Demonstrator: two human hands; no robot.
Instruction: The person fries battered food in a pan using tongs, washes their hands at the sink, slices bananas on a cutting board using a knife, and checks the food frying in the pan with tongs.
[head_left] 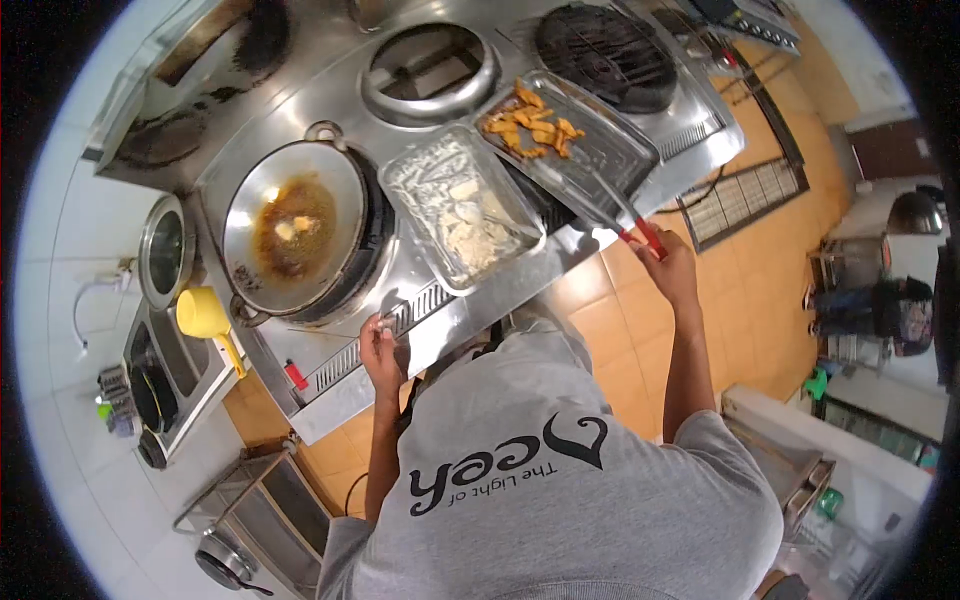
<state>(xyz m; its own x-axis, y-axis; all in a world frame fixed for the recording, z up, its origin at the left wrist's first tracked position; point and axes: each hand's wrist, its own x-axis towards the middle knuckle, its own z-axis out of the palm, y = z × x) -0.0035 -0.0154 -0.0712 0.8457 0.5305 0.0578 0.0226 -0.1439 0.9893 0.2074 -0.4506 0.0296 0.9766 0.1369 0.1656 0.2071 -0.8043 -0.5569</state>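
My right hand [666, 265] grips tongs [625, 205] by their red handles. The tongs' metal arms reach over a glass tray [625, 140] with browned fried pieces [530, 125] at its far left end. Beside it, a second glass tray [410, 180] holds pale, flour-coated pieces [475, 235]. My left hand [381, 352] is at the stove's front edge, fingers loosely bent and apart, with nothing visible in them. Ahead and left of it, a wok [240, 215] contains brown oil with a few light pieces [294, 229] in the middle.
The steel stove [335, 375] has a ring burner [430, 110] and a black grate [605, 55] toward the back. A red lighter [295, 375] lies near its front left corner. Left of the wok are a metal pot [167, 250] and a yellow dipper [203, 312]. People [870, 310] stand far right.
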